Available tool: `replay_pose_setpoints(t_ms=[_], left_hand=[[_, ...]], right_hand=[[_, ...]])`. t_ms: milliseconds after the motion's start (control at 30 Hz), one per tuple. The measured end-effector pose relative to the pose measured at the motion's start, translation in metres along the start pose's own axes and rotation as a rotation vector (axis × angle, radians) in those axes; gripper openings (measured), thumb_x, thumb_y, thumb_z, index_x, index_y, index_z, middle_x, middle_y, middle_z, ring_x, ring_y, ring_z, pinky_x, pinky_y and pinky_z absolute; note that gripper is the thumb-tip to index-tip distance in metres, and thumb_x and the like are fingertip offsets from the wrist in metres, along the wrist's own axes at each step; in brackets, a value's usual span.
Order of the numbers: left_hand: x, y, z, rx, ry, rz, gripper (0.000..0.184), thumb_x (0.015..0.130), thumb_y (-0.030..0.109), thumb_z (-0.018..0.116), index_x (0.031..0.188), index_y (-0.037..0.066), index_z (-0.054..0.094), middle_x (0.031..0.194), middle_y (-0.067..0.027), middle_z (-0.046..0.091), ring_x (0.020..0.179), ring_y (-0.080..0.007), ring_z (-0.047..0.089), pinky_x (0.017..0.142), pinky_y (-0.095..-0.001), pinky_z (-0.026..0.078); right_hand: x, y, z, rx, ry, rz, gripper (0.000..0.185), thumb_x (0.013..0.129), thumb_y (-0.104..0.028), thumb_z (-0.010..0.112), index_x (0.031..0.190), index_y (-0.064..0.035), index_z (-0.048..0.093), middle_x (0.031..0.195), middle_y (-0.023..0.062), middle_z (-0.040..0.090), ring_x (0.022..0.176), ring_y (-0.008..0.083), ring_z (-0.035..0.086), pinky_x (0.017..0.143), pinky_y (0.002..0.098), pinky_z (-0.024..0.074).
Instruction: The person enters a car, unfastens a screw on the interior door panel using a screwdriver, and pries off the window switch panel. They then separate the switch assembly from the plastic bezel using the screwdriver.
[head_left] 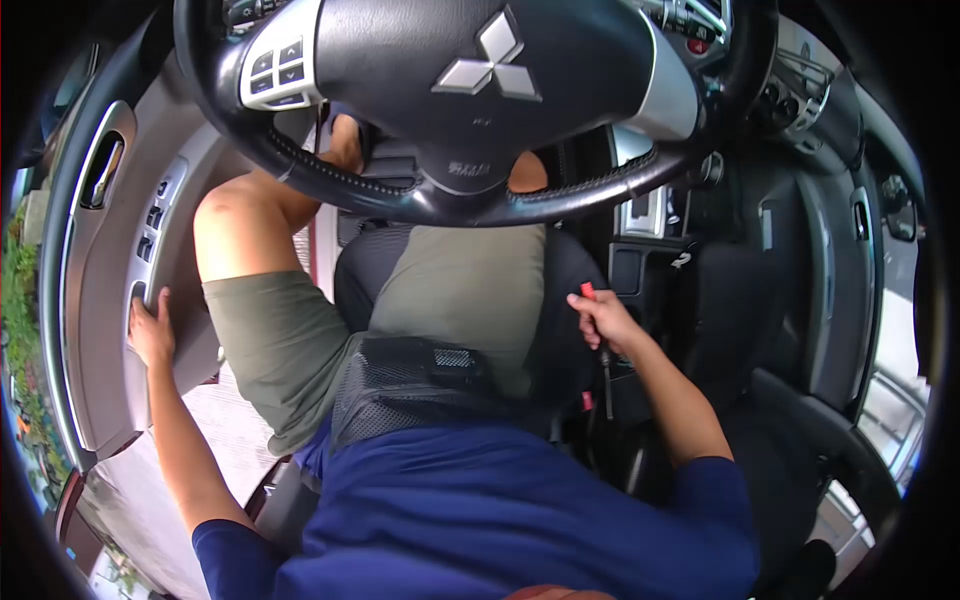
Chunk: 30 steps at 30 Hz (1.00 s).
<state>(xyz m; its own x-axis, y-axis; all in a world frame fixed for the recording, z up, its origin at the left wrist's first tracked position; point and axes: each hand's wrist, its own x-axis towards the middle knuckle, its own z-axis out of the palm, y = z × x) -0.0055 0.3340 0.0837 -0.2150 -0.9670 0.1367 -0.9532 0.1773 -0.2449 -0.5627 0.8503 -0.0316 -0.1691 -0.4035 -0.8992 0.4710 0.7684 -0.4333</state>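
My right hand (606, 322) is closed round the red handle of a screwdriver (608, 385), over the right side of the seat by the centre console. Its thin dark shaft points down toward my body. On the left, my left hand (152, 328) rests at the inner panel of the open car door (110, 370), at the pull recess below the window switches (150, 220). Its thumb stands up and the other fingers are partly hidden in the recess.
The black steering wheel (470, 205) arches above my lap. To its right lie the gear selector panel (645, 210) and the console tray (627, 270). Beyond is the dark passenger seat (735, 310). Ground (255, 415) shows through the door gap.
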Motion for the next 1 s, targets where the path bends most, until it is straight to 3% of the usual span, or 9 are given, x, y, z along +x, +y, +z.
replay_pose_setpoints(t_ms=[233, 300, 367, 400, 500, 600, 733, 967, 1000], left_hand=[[-0.005, 0.03, -0.035, -0.023, -0.152, -0.017, 0.087, 0.092, 0.078, 0.062, 0.142, 0.006, 0.064, 0.128, -0.0225, 0.073, 0.118, -0.0402, 0.071, 0.102, -0.051, 0.055], [-0.012, 0.031, -0.027, -0.059, -0.107, -0.029, 0.089, 0.092, 0.075, 0.065, 0.141, 0.001, 0.064, 0.129, -0.0243, 0.072, 0.119, -0.041, 0.07, 0.104, -0.0512, 0.055], [-0.033, 0.031, -0.016, -0.182, 0.127, 0.019, 0.088, 0.089, 0.071, 0.072, 0.137, -0.002, 0.065, 0.126, -0.0254, 0.073, 0.116, -0.0408, 0.071, 0.104, -0.0516, 0.055], [-0.033, 0.025, 0.004, -0.259, 0.252, 0.005, 0.088, 0.084, 0.068, 0.079, 0.134, -0.003, 0.067, 0.124, -0.0263, 0.073, 0.112, -0.0418, 0.073, 0.101, -0.0512, 0.057], [-0.035, 0.027, 0.016, -0.164, 0.193, -0.127, 0.093, 0.08, 0.075, 0.079, 0.132, -0.002, 0.07, 0.123, -0.0261, 0.074, 0.109, -0.0429, 0.074, 0.099, -0.0556, 0.056], [-0.035, 0.019, 0.02, -0.154, 0.144, -0.184, 0.102, 0.075, 0.086, 0.072, 0.132, 0.002, 0.071, 0.124, -0.0253, 0.074, 0.115, -0.0426, 0.072, 0.101, -0.0627, 0.051], [-0.026, 0.009, 0.05, -0.172, 0.138, -0.214, 0.11, 0.073, 0.095, 0.062, 0.137, 0.006, 0.069, 0.126, -0.0237, 0.073, 0.123, -0.0418, 0.069, 0.108, -0.0633, 0.045], [-0.024, 0.011, 0.061, -0.163, 0.079, -0.246, 0.101, 0.078, 0.09, 0.062, 0.133, 0.005, 0.07, 0.128, -0.0224, 0.073, 0.124, -0.0429, 0.067, 0.111, -0.0631, 0.043], [-0.025, 0.015, 0.052, -0.204, 0.029, -0.24, 0.098, 0.085, 0.083, 0.064, 0.137, 0.001, 0.062, 0.13, -0.0238, 0.067, 0.126, -0.0419, 0.062, 0.111, -0.0604, 0.043]], right_hand=[[0.036, 0.022, -0.018, 0.061, -0.04, -0.035, 0.052, 0.1, -0.049, 0.071, 0.079, -0.0019, 0.063, 0.053, 0.006, 0.054, 0.038, 0.017, 0.05, 0.037, 0.0339, 0.0412], [0.029, 0.017, -0.017, 0.06, -0.004, -0.006, 0.059, 0.099, -0.054, 0.071, 0.086, 0.0036, 0.066, 0.053, 0.007, 0.055, 0.037, 0.0172, 0.05, 0.036, 0.034, 0.0418], [0.014, 0.01, -0.008, 0.034, 0.055, -0.008, 0.062, 0.098, -0.057, 0.07, 0.089, 0.005, 0.066, 0.053, 0.0069, 0.055, 0.037, 0.0165, 0.05, 0.036, 0.0337, 0.0413], [0.009, 0.007, -0.004, -0.001, 0.106, -0.035, 0.062, 0.098, -0.057, 0.069, 0.089, 0.0045, 0.066, 0.053, 0.0065, 0.055, 0.037, 0.0162, 0.05, 0.036, 0.0336, 0.0408], [0.012, 0.015, 0.009, -0.049, 0.238, -0.065, 0.06, 0.099, -0.056, 0.068, 0.084, 0.0015, 0.068, 0.053, 0.0056, 0.054, 0.037, 0.016, 0.049, 0.036, 0.0335, 0.0399], [0.01, 0.019, 0.015, -0.066, 0.254, -0.206, 0.062, 0.107, -0.053, 0.057, 0.081, 0.0005, 0.07, 0.052, 0.0078, 0.055, 0.034, 0.02, 0.047, 0.037, 0.036, 0.0405], [0.016, 0.016, 0.01, -0.103, 0.266, -0.102, 0.06, 0.108, -0.056, 0.054, 0.073, -0.0072, 0.062, 0.052, 0.0053, 0.051, 0.036, 0.0193, 0.047, 0.037, 0.0363, 0.0408], [0.018, 0.014, 0.01, -0.07, 0.276, -0.06, 0.05, 0.105, -0.048, 0.055, 0.079, -0.0061, 0.064, 0.056, 0.0052, 0.052, 0.04, 0.0188, 0.049, 0.04, 0.0366, 0.0408], [0.021, 0.015, 0.008, -0.08, 0.259, -0.061, 0.049, 0.105, -0.046, 0.054, 0.079, -0.0062, 0.064, 0.056, 0.0055, 0.052, 0.04, 0.019, 0.049, 0.04, 0.037, 0.0409]])
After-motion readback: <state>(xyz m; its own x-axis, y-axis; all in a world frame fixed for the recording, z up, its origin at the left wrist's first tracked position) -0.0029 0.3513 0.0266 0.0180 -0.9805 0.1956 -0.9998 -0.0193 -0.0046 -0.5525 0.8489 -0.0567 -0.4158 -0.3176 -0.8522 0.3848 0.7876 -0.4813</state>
